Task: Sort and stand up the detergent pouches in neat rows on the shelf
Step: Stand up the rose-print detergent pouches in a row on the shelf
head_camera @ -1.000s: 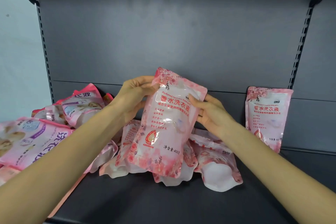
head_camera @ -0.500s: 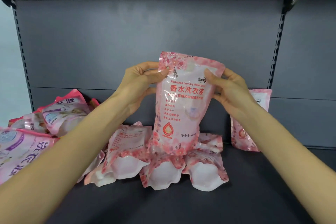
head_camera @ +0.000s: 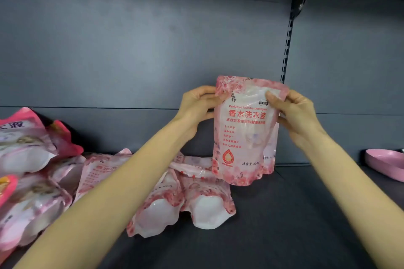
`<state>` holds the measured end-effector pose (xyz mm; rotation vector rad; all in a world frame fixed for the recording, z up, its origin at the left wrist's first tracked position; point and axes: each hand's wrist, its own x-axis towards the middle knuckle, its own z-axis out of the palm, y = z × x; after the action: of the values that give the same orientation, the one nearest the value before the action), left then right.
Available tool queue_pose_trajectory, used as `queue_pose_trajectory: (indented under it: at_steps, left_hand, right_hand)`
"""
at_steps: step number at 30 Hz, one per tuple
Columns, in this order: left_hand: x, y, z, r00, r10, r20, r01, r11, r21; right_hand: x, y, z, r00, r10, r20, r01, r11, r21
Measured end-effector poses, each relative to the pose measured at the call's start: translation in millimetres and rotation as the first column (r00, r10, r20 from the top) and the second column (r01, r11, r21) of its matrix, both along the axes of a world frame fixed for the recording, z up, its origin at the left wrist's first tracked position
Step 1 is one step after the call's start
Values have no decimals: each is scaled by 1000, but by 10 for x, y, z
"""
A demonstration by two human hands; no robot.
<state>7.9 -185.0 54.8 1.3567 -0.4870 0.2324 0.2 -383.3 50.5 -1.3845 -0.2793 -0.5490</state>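
Pouch (head_camera: 244,131) now farther right, before the leaning pouch (head_camera: 271,159).

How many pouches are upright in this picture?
2: the held pouch, between left hand and right hand; a second pouch just behind it, mostly covered. More may be hidden.

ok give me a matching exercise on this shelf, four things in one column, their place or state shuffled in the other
Things:
1 held pouch
2 dish
3 flat pouches
4 left hand

Place or state:
a lying on the shelf, centre
b pink, far right
c pinching a pouch's top corner
d upright, print facing the camera

Pairs: 1-d, 2-b, 3-a, 4-c
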Motion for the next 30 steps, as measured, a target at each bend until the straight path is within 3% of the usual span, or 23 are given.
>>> queue_pose_trajectory:
  at_steps: [9, 19, 24, 26, 30]
  left_hand:
    - [301, -272, -486, 990, -46, -132, 62, 990, 123]
    - [264, -167, -579, 990, -85, -115, 108, 972, 209]
    - [206, 33, -668, 995, -32, -90, 61, 939, 339]
    - [174, 170, -680, 998, -7, -64, 33, 912, 408]
    - [107, 524, -688, 998, 54, 25, -59, 846, 530]
  right_hand:
    - [89, -268, -467, 988, -131, -79, 128, 991, -39]
    - [54, -259, -647, 988, -115, -102, 113, 993, -22]
    - [-15, -198, -856, 973, -169, -160, 155, 984, -92]
    - [-83, -177, -892, 963, -251, -104, 232, 959, -165]
    - [-349, -70, -874, 886, -427, 182, 463, 837, -291]
